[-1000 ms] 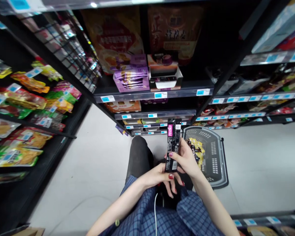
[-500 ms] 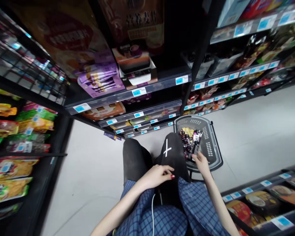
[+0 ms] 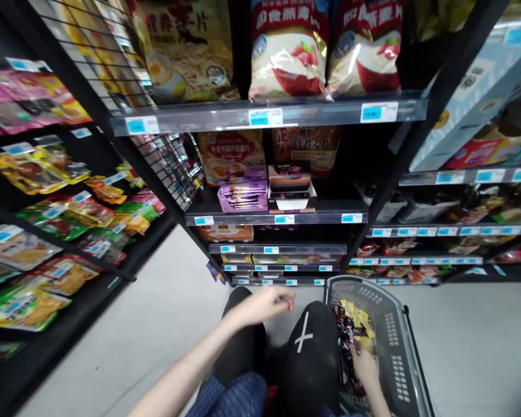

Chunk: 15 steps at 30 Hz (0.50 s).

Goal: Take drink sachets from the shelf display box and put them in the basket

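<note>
My right hand (image 3: 365, 364) reaches down into a grey plastic shopping basket (image 3: 398, 324) on the floor beside my right knee. Its fingertips are among dark packets (image 3: 346, 370), too blurred to show whether they grip one. Yellow packets (image 3: 362, 319) lie in the basket beyond that hand. Above my knees, in front of the low shelves, my left hand (image 3: 269, 303) stretches forward with loosely bent fingers. Nothing shows in it, and it touches no shelf or goods.
A black shelf unit faces me, with a purple box of sachets (image 3: 243, 194) and an open display box (image 3: 292, 194) beside it. Oat bags (image 3: 289, 52) stand on the shelf above. Snack racks (image 3: 47, 255) line the left; more shelves (image 3: 443, 230) run right.
The long black packet was held in both hands, then lowered into the basket by my right hand. My left hand has moved forward off my lap. The view has tilted up.
</note>
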### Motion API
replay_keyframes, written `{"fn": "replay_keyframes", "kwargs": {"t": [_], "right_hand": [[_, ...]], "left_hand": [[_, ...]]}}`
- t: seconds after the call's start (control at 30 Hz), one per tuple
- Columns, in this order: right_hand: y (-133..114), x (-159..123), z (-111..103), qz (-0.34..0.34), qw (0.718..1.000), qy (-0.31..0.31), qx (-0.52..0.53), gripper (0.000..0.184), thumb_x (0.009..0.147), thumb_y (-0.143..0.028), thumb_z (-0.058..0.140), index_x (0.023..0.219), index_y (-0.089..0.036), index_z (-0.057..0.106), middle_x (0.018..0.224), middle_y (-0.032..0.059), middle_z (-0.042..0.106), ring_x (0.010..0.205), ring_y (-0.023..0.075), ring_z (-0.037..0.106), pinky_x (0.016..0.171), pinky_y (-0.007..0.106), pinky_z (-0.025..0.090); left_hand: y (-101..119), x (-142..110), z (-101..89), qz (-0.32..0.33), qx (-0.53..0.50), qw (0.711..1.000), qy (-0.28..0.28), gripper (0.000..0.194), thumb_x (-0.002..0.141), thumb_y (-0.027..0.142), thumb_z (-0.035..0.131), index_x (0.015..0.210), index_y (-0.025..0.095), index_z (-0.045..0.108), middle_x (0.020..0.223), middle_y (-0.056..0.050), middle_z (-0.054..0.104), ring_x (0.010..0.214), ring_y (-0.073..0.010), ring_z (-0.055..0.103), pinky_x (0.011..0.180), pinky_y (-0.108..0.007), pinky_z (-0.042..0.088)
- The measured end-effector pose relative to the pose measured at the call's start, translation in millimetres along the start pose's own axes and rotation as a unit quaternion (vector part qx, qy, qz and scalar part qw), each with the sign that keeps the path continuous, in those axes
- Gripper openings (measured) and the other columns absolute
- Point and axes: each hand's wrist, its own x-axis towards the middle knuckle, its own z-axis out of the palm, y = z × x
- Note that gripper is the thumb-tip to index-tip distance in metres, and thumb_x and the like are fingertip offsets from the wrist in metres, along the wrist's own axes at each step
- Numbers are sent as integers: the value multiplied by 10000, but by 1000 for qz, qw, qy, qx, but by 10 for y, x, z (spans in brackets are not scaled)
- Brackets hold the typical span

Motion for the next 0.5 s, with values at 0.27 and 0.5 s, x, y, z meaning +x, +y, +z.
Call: {"fn": "replay_keyframes", "kwargs": {"t": [0.27, 0.5], "right_hand": [[-1009, -567, 684, -132, 973, 123, -147, 541, 784, -338, 511, 1299, -173, 521, 1407, 225, 419, 1244, 428, 427, 956, 606, 312], [-914, -514, 816, -104, 967, 149, -178, 509, 747, -348, 536, 1245, -255, 584, 1372, 172, 490, 1204, 414, 479, 916, 558, 364]], "left_hand": [[-103, 1910, -1530, -60, 188, 961, 192, 338, 900, 253, 470, 1204, 117, 525, 1251, -130, 548, 1180, -227, 503, 1007, -450, 396], [-410, 2562, -1685, -171, 269, 940, 122, 366, 862, 332, 551, 1166, 128, 541, 1171, -107, 569, 1024, -204, 578, 867, -418, 502]]}}
